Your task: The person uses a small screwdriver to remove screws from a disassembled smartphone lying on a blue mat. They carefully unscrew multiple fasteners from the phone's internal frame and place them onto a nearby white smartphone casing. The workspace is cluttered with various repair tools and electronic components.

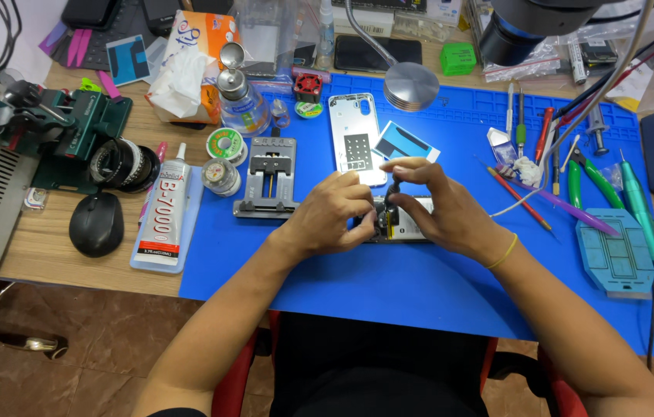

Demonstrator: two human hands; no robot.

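Observation:
An opened phone (408, 224) lies on the blue work mat (389, 286) in front of me, mostly covered by my hands. My left hand (333, 212) rests on its left end, fingers curled and steadying it. My right hand (437, 202) pinches a small dark screwdriver (393, 193), held upright with its tip down on the phone's inner parts. A silver phone back cover (355, 137) lies just beyond my hands. A yellow band circles my right wrist.
A grey metal holder jig (269, 177), a glue tube (163, 208), solder reels, a black mouse (96, 222) and a green clamp sit left. Tweezers, pens and a light blue tray (616, 251) lie right. A round lamp base (412, 85) stands behind.

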